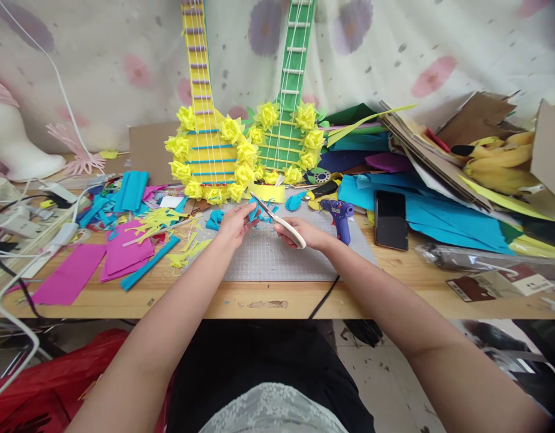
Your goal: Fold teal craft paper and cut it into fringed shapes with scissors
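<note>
My right hand grips a pair of scissors by its white handles, the blades pointing up and to the left. The blade tips reach across a small piece of blue crepe paper pinched in the fingers of my left hand. Both hands are held above a grey cutting mat. Blue paper scraps lie on the mat just beyond them. Behind stand a yellow paper guitar and a green paper guitar, both edged with yellow paper flowers.
A blue glue gun and a black phone lie to the right, before stacked blue paper and cardboard. Magenta sheets and paper scraps cover the left. Power strips and white cables line the left edge.
</note>
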Demonstrator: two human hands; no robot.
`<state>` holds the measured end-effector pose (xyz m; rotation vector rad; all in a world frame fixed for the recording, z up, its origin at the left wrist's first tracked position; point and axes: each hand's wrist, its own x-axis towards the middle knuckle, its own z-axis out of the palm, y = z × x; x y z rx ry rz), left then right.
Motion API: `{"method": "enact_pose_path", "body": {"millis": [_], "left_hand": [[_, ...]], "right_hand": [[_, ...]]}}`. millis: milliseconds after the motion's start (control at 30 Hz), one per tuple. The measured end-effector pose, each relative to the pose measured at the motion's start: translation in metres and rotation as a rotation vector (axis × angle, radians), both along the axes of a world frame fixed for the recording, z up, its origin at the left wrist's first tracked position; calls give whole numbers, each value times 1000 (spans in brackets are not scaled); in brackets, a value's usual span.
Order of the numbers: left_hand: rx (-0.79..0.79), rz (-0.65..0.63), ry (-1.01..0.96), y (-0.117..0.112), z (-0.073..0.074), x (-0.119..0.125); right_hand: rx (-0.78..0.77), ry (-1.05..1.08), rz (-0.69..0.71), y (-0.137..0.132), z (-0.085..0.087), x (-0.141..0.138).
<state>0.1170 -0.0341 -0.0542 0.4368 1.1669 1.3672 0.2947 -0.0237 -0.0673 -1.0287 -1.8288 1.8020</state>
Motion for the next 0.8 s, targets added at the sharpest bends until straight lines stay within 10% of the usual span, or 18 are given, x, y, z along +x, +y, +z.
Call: {"method": "enact_pose_path", "body": {"millis": [467,800], "left_hand": [[32,-521,383,-4,15,-33],[-15,-731,450,-2,34,-26]], "right_hand": [[270,-83,350,7,21,20],[219,-25,-132,8,29,-12]]}}
